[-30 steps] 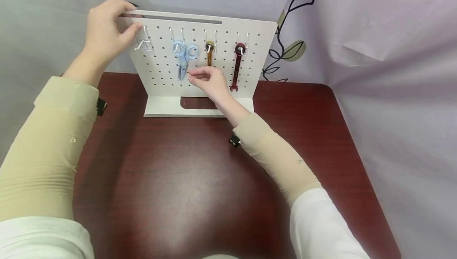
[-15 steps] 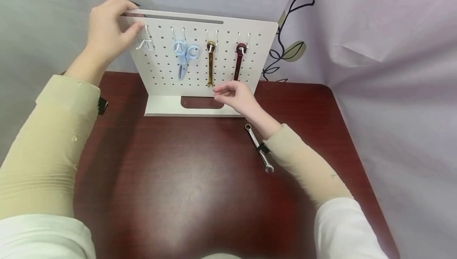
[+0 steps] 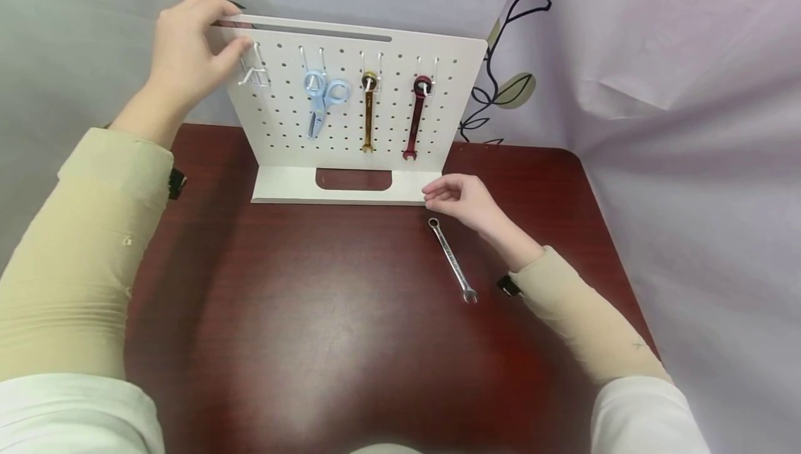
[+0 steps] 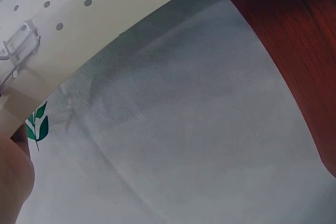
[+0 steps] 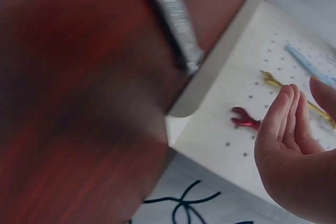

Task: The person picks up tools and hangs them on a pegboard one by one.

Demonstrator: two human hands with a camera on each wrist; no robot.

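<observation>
Silver combination wrench (image 3: 452, 260): slim, bright metal, lying flat on the dark red table (image 3: 325, 329), free of both hands. Its ring end points toward the white pegboard stand (image 3: 350, 103), close to the stand's right base corner; its open-jaw end lies nearer the person, so the shaft runs diagonally. In the right wrist view the shaft (image 5: 170, 11) appears blurred.

Probably a staged recording booth: pale fabric backdrop (image 3: 657, 58) drapes upper frame behind a dark red wooden table (image 3: 325, 329) holding a white tool pegboard (image 3: 350, 113).
</observation>
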